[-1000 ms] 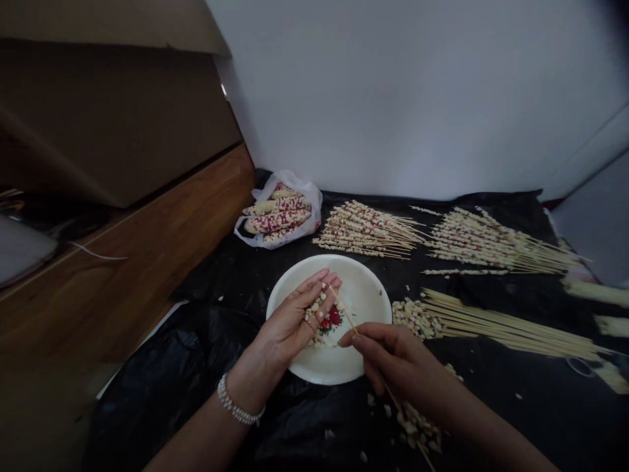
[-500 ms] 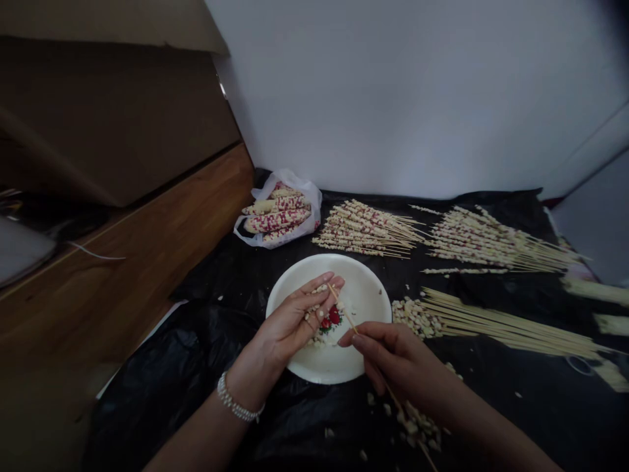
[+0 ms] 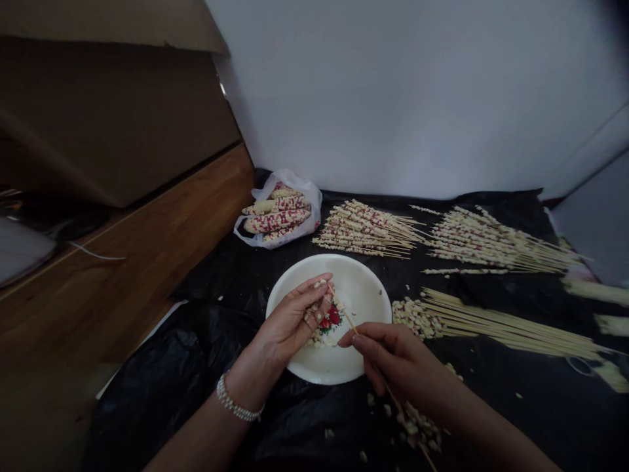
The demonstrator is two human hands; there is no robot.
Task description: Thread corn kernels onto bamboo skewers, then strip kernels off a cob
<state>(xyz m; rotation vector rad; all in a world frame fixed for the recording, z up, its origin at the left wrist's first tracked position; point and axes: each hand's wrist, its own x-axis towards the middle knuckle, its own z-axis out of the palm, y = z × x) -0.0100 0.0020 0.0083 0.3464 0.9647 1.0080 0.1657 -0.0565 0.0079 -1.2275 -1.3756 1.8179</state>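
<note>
Over a white bowl with a red flower at its bottom, my left hand is cupped, its thumb and forefinger pinching a pale corn kernel. More kernels lie in its palm, partly hidden by the fingers. Between the thumb and fingers of my right hand is a thin wooden skewer, slanting up to the left. Its tip meets the left fingertips at the kernel. Loose kernels rest in the bowl below.
Speckled corn cobs fill a white plastic bag behind the bowl. Kernel-threaded skewers lie in two piles, one near the middle and one farther right. Bare skewers and a kernel heap sit at right on black plastic sheeting.
My left fingers have closed in slightly, bringing a kernel between thumb and forefinger at the skewer's tip. My right hand has stayed in nearly the same place.
</note>
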